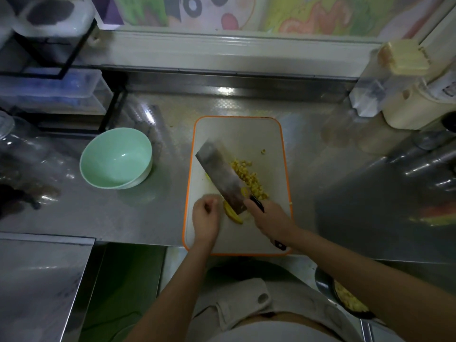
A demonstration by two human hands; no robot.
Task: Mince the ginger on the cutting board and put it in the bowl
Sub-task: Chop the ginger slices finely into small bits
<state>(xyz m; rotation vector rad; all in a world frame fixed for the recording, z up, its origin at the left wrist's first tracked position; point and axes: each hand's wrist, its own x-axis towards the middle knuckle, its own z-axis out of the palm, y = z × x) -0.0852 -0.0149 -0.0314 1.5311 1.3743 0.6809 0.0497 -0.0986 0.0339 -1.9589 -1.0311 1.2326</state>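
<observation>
One steel counter holds cutting board, bowl and, seemingly, glass jars.

A steel worktop is seen across the frame. At upper left a black wire rack is loaded with clear plastic boxes. Cream-coloured containers are stood at upper right, under a cartoon picture. A dark dish of yellow pieces is placed at lower right.
</observation>
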